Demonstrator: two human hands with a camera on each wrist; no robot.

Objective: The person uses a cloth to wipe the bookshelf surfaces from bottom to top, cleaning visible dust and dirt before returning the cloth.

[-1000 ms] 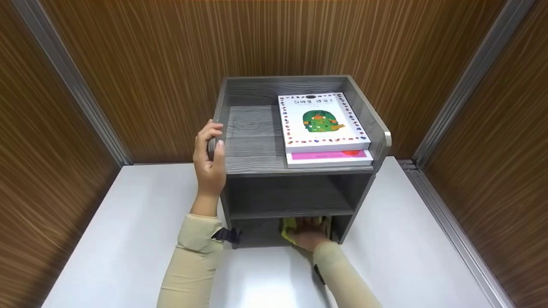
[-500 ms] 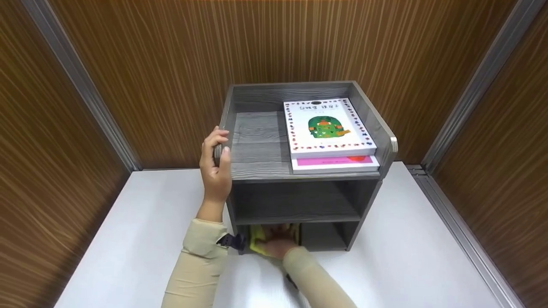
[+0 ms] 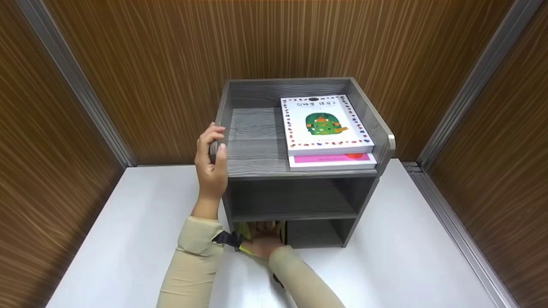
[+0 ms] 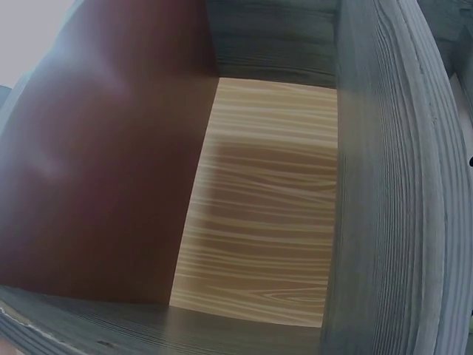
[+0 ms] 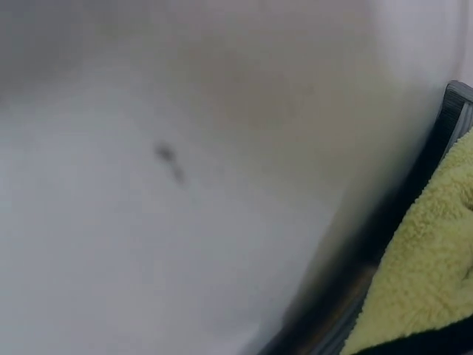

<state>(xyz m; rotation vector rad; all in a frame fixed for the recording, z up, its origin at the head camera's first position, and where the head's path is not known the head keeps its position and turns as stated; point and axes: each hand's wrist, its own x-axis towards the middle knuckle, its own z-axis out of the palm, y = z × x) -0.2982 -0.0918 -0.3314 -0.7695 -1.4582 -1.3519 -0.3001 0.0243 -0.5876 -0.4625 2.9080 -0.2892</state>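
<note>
My left hand (image 3: 210, 164) grips the left side panel of a grey wood-grain shelf unit (image 3: 257, 174), fingers over the outer side and thumb toward the front, in the head view. In the bottom compartment, at its left end, my right hand (image 3: 264, 243) lies on a yellow cloth (image 3: 246, 248) with fingers extended inward. The middle board hides the far part of the cloth, and my left wrist strap overlaps its left side. The right wrist view shows the fuzzy yellow cloth (image 5: 425, 262) with a dark edge, close against the shelf's front edge.
Two books, a white one (image 3: 327, 122) with a green picture over a pink-and-white one (image 3: 334, 161), lie on the right of the top board. The unit stands on a white table (image 3: 411, 239) between wood-grain walls (image 3: 291, 38).
My right hand has slid the cloth leftward along the bottom compartment, from its right part to its left end. My left hand keeps its grip on the side panel. The head view shifts slightly.
</note>
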